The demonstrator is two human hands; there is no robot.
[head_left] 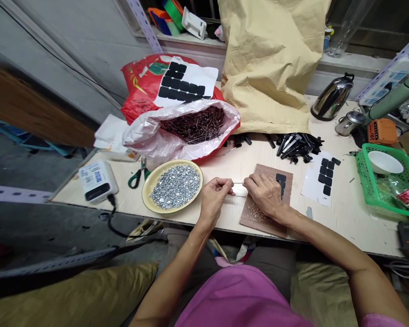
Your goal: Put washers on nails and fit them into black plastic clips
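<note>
The left hand [214,196] is closed in a pinch, thumb against forefinger. The right hand [265,194] is closed with its fingers bunched and pointing toward the left hand, palm turned down. Both grasp one thin rod [237,183], which spans the gap between the fingertips. From where I stand, its ends are hidden in the fingers, so its full length and the shape of its tips cannot be told.

Key relation: the rod's long axis runs from hand to hand, across the front of the person's body, roughly parallel to the near edge of the table [347,225]. Neither hand is nearer; each has one end. The exposed middle lies just left of a brown board [266,228]. The right hand is over this board; whether it rests on it cannot be told. Black pads [281,185] lie on the board beside that hand.

On the left hand's outer side, just beside it, stands a yellow bowl [172,210] containing small metal washers [175,186].

Beyond the hands, toward the wall, an open red bag [132,102] with a white lining holds dark screws [195,125]. Farther right, past the board, lies a pile of black plastic parts [297,147].
</note>
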